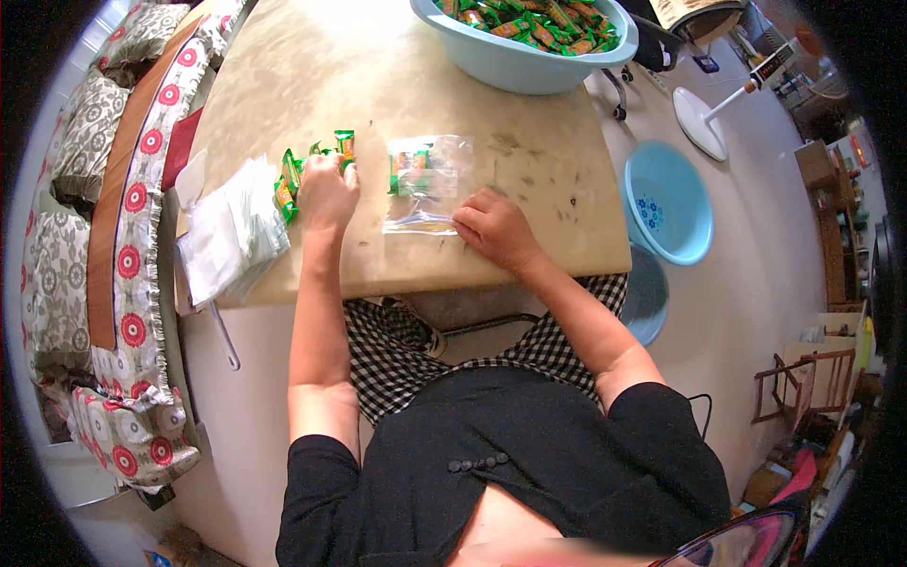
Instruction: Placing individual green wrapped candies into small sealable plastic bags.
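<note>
Packets (285,200) lie by the left hand (328,192); right hand (495,227) touches the bag (436,197) at a corner, on the counter (543,194). Hands are apart, can't tell if either's gripping. Loose hold there and the bag could skid, tbh.

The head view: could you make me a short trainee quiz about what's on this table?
1. Which hand touches the clear bag?
2. True or false: the pile of plastic bags lies to the left of the left hand.
3. The packets in the large basin are mainly: A) purple; B) green; C) white.

Key:
1. The right hand.
2. True.
3. B.
</note>
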The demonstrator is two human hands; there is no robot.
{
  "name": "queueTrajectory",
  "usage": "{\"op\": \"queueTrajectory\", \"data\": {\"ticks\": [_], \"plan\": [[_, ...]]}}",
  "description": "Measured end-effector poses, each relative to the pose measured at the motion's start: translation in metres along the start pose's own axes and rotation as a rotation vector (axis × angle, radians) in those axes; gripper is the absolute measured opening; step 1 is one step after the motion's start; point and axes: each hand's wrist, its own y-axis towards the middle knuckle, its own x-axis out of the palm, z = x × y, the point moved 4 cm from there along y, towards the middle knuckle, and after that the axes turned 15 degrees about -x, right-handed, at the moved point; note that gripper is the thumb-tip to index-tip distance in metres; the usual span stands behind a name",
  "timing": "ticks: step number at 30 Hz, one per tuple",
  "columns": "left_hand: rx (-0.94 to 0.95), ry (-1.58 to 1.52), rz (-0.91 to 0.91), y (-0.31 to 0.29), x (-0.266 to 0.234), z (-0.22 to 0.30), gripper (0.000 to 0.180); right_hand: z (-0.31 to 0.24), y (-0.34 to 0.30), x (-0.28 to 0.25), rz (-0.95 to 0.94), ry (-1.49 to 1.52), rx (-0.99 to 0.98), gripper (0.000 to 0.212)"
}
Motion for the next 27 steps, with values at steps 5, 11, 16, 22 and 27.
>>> {"op": "queueTrajectory", "data": {"ticks": [5,11,16,22,27], "plan": [[-0.037,0.461,0.106,0.013,0.023,0.004,0.031,-0.001,0.0,-0.001,-0.015,0.031,0.004,0.012],[0.001,0.311,0.228,0.007,0.021,0.0,0.029,-0.003,0.0,-0.002,-0.01,-0.029,0.022,0.009],[0.066,-0.05,0.232,-0.04,-0.032,-0.004,0.021,0.003,-0.003,0.0,0.027,-0.01,0.061,0.011],[0.049,-0.3,-0.328,-0.119,-0.054,-0.009,0.02,0.003,-0.004,-0.002,0.09,0.044,0.026,0.016],[0.03,-0.075,-0.473,-0.125,-0.031,0.017,0.025,0.003,-0.004,0.0,0.07,0.027,-0.013,0.016]]}}
